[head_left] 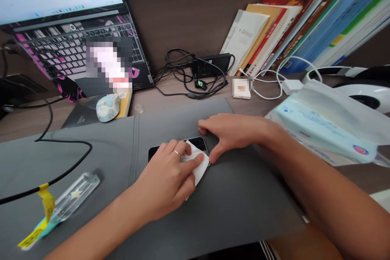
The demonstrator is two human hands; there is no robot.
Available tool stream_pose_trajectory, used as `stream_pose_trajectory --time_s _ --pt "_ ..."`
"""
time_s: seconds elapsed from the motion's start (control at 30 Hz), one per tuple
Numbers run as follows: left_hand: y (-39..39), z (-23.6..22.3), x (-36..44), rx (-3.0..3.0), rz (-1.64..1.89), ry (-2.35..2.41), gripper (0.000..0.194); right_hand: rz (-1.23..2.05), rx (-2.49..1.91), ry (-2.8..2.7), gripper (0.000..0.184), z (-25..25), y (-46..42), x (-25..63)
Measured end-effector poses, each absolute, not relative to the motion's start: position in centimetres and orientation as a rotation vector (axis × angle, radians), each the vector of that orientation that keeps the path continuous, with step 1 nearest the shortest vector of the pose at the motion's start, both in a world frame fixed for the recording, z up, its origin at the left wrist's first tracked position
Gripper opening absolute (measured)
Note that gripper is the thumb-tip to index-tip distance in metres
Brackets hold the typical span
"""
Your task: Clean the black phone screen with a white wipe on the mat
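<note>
A black phone (199,143) lies flat on the grey desk mat (237,203), its lower part covered. My left hand (170,170), with a ring on one finger, presses a folded white wipe (199,168) against the phone's screen; the fingers are closed over the wipe. Beside the phone's right edge is my right hand (233,132), thumb and fingers apart and nothing between them. Its thumb tip touches or nearly touches the phone's edge; which of the two I cannot tell.
A laptop (70,44) stands behind, left of tangled cables and a black charger (211,65). Books (274,28) lean at the back right above a wipes pack (329,126). A clear bottle (74,199), a black cable (70,170) and a patterned mouse (108,107) are leftward.
</note>
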State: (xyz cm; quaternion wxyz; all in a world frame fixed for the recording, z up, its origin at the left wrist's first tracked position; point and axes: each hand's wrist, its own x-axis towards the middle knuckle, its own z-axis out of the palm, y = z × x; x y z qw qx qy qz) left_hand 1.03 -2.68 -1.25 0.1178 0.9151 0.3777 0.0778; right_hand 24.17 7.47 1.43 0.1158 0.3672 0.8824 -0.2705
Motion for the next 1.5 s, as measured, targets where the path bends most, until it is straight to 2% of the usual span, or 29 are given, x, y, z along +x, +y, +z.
stream_pose_trajectory --time_s 0.23,0.57,0.73,0.9,1.1,1.33,1.5 --pt "-1.2 -1.2 -0.5 2.836 0.153 1.488 0.041 -0.799 1.069 2.629 0.062 1.2 7.7 24.3" --pt "-1.2 -0.9 -1.9 2.832 0.009 1.742 0.041 -0.764 1.090 2.635 0.062 1.2 7.9 24.3" --pt "-1.3 -1.0 -1.9 2.820 0.028 1.783 0.036 -0.629 1.177 2.696 0.058 0.4 8.5 23.6" --pt "-1.6 -1.7 -0.9 2.824 0.119 1.661 0.037 -0.544 1.200 2.773 0.059 0.0 9.0 22.7" --pt "-2.3 -3.3 -0.2 2.883 0.213 1.240 0.052 -0.498 1.219 2.772 0.059 -0.2 9.2 22.4" --pt "-3.3 -3.3 0.4 2.856 0.213 1.134 0.073 -0.476 1.206 2.754 0.056 -0.4 9.6 22.4" --pt "-3.5 -2.8 0.7 2.859 0.215 1.045 0.072 -0.483 1.220 2.759 0.058 -0.4 9.7 22.2"
